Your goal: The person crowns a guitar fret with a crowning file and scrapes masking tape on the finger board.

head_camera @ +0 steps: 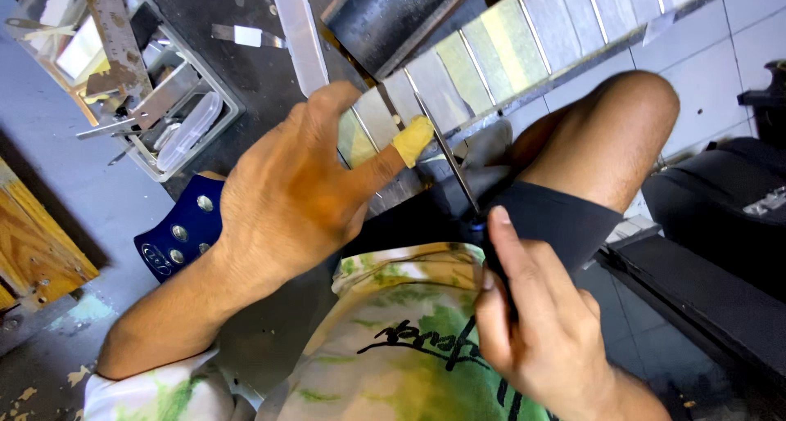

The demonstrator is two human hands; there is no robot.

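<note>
At the far left, a clear plastic tray [214,114] sits on the dark bench, filled with metal strips and a clear plastic case. Below it, nearer the person, a blue guitar headstock [182,229] with round silver tuner posts pokes out from under the left forearm.

The left hand [299,196] lies palm down across the guitar neck [499,57], fingers spread and pressing on it rather than curled around anything. One finger is wrapped at the tip in yellowish tape [412,140] and rests on the fretboard just beside a fret. The neck runs from under this hand up and away to the far right, its frets masked with pale tape strips between them. A long clear plastic tube [299,32] lies on the bench just beyond the hand.

A thin metal file [446,151] crosses the neck, touching it near the taped fingertip. The right hand [536,323], near and to the right, grips the file's dark handle, fingers closed tightly around it, above the person's bare knee [610,135].
</note>
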